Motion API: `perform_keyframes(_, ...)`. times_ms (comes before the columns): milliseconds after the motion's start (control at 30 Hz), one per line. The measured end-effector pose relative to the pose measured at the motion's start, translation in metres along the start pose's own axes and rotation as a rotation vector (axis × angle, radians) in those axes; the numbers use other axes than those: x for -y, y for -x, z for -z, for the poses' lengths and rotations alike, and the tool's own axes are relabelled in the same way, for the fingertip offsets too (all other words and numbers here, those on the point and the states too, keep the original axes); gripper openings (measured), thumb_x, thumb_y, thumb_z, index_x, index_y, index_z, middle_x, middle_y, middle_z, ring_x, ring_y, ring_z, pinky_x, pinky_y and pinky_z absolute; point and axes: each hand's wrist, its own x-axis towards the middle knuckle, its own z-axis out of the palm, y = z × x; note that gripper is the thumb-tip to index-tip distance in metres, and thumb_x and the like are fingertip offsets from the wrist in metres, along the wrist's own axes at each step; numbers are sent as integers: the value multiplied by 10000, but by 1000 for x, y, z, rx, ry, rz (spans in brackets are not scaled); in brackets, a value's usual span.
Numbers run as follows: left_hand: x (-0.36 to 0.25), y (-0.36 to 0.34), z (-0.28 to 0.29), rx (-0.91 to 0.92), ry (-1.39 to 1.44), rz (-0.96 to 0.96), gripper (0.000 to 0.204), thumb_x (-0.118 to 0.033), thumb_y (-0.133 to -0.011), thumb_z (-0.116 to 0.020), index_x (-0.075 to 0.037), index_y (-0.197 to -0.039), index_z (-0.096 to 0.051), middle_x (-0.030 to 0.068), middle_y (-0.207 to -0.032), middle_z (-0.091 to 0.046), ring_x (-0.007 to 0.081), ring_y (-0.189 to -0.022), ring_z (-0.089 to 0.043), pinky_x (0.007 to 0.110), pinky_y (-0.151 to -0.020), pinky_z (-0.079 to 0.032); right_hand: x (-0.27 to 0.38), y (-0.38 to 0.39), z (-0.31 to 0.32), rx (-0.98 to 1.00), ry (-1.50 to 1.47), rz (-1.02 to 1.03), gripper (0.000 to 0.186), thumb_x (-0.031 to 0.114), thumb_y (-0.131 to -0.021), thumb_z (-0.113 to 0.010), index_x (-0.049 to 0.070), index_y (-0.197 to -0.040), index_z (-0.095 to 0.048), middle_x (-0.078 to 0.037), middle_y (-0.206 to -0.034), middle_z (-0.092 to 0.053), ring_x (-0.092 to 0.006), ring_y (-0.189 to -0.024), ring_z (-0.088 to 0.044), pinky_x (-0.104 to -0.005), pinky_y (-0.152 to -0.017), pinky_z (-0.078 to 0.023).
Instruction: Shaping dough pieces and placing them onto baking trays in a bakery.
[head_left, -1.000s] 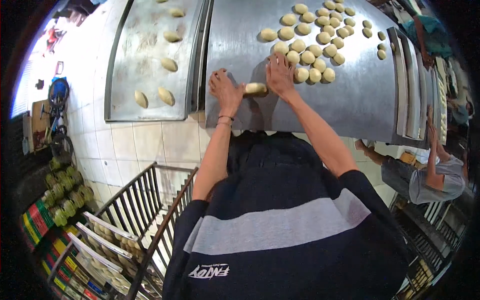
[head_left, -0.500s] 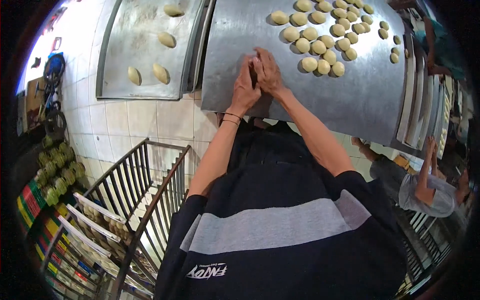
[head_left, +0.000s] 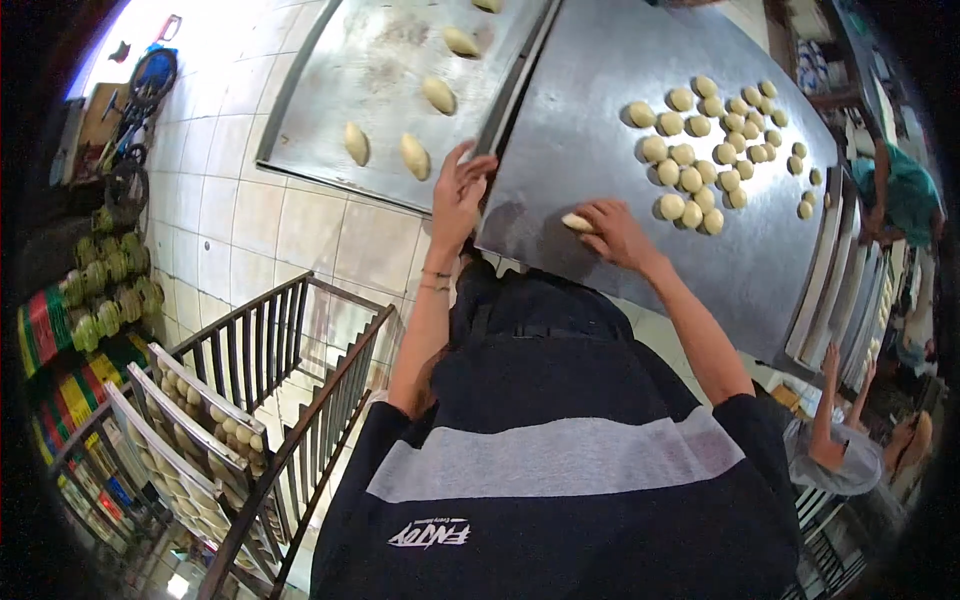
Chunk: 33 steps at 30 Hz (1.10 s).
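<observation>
My right hand (head_left: 613, 236) is over the near part of the metal table, its fingers and thumb closed on a small pointed dough piece (head_left: 576, 222). At the gap between the tray and the table, my left hand (head_left: 462, 188) is raised with its fingers apart and holds nothing. Left of it lies a metal baking tray (head_left: 330, 110), carrying several spindle-shaped dough pieces (head_left: 415, 156); the closest one is just beside my left fingers. Many round dough balls (head_left: 691, 180) sit in a loose group on the table, to the right of and beyond my right hand.
The steel table (head_left: 570, 120) ends close to my waist. A dark metal rack (head_left: 330, 400) stands at lower left, with trays of dough (head_left: 205, 410) beside it. More trays (head_left: 825, 270) line the table's right side. Two other people (head_left: 840, 450) (head_left: 905, 190) are at the right.
My hands, together on the table before, have parted: the left moved toward the tray, the right stays on the table with the dough piece. The view has turned, shifting the scene.
</observation>
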Motion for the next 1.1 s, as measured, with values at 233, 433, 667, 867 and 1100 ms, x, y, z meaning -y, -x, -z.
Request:
perform_keyframes(233, -36, 56, 142, -182, 131, 216, 451, 10, -985, -548, -12, -1436, -530, 148, -1274, -677, 217, -1134, -667, 335, -1003, -515, 74, -100, -1, 267, -1097, -649, 403, 206, -998, -665, 44, -1356, -578, -35, -1152, -659, -140, -962, -631, -327, -801, -516)
perform_keyframes(433, -55, 57, 216, -401, 7, 202, 397, -19, -1015, -534, -6, -1410, -556, 129, -1272, -676, 199, -1100, -659, 328, -980, -518, 160, -294, 38, -300, -1289, -370, 341, 175, -1025, -593, 3, -1320, -591, -79, -1190, -638, -145, -1056, -611, -304, -877, -494)
perform_keyframes(667, -49, -47, 250, -352, 37, 98, 357, -18, -1028, -503, 9, -1378, -567, 133, -1259, -677, 195, -1101, -657, 322, -969, -530, 153, -420, -83, -612, -220, -121, 455, 173, -877, -730, -4, -1265, -570, -247, -1222, -529, -435, -1111, -528, -497, -982, -447)
perform_keyframes(867, -7, -164, 243, -218, -122, 33, 371, -7, -997, -522, 1, -1364, -573, 146, -1247, -692, 187, -1042, -686, 328, -918, -564, 118, -410, -155, -571, -279, -310, 682, 235, -785, -812, -1, -1352, -514, -257, -1232, -548, -433, -1195, -513, -486, -1006, -460)
perform_keyframes(1100, 17, -225, 228, -114, -143, 103, 359, -6, -985, -547, 0, -1342, -586, 151, -1235, -695, 182, -988, -696, 318, -845, -602, 99, -420, -142, -446, -364, -212, 494, 87, -787, -647, -15, -1268, -600, -237, -1132, -580, -423, -1014, -594, -451, -897, -505)
